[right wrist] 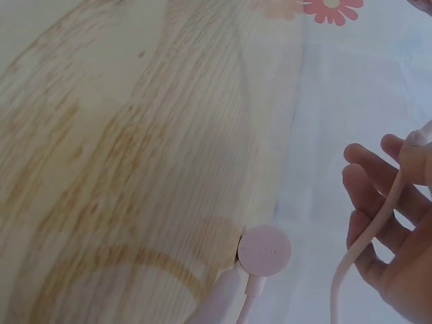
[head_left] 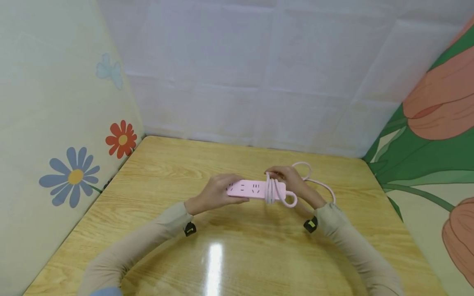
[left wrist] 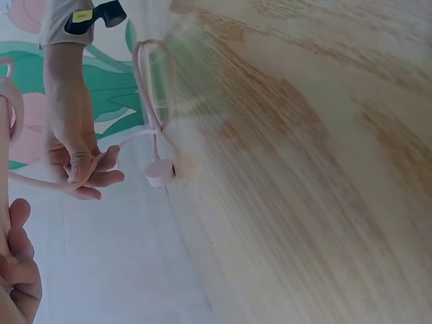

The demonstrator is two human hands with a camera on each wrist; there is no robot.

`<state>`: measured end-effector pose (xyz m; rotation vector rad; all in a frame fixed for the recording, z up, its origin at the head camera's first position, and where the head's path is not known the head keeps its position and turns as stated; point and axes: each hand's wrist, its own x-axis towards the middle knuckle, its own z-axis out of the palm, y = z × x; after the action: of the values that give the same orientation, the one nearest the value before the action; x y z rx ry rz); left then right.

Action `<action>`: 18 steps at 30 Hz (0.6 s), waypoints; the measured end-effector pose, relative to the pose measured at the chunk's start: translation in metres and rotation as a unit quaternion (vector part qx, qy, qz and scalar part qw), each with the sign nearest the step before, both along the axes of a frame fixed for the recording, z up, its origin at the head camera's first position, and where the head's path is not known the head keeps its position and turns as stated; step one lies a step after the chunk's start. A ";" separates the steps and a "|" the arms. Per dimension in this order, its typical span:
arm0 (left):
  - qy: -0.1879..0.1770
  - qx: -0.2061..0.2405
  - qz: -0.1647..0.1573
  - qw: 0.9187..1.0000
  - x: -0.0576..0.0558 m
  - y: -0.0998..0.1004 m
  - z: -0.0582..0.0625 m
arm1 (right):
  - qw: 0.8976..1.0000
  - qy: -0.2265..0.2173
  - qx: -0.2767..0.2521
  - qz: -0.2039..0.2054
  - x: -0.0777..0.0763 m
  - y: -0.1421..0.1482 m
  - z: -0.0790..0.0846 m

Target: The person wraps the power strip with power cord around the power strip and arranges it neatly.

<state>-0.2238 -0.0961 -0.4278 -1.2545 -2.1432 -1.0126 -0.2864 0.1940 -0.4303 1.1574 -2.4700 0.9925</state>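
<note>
A pink power strip (head_left: 246, 189) is held up over the table, its socket face toward the head camera. My left hand (head_left: 214, 192) grips its left end, thumb along the near edge and fingers behind. Several turns of the pink cord (head_left: 271, 193) are wound round the strip's right part. Beside that end, my right hand (head_left: 292, 179) pinches the cord between thumb and fingers, and in the right wrist view the cord runs across its palm. From there the cord loops loosely down to the right. Its round plug (right wrist: 264, 250) lies near the table's back edge.
The wood-grain table (head_left: 177, 164) meets a white cloth backdrop (head_left: 222, 82) behind. A panel with painted flowers (head_left: 75, 176) stands on the left, and one with large tulips (head_left: 440, 98) on the right. Light glares off the table's near middle.
</note>
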 end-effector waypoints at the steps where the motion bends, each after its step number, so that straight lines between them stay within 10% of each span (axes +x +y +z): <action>1: -0.001 0.001 0.000 1.000 0.000 0.000 0.000 | 1.000 -0.001 0.001 -0.008 0.000 0.000 0.000; 18: 0.005 0.021 0.002 1.000 -0.002 0.000 0.005 | 0.997 0.033 0.053 -0.037 -0.002 0.001 0.001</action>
<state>-0.2256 -0.0957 -0.4228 -1.2320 -2.1050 -1.0435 -0.2882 0.1953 -0.4294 1.1030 -2.5206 0.7994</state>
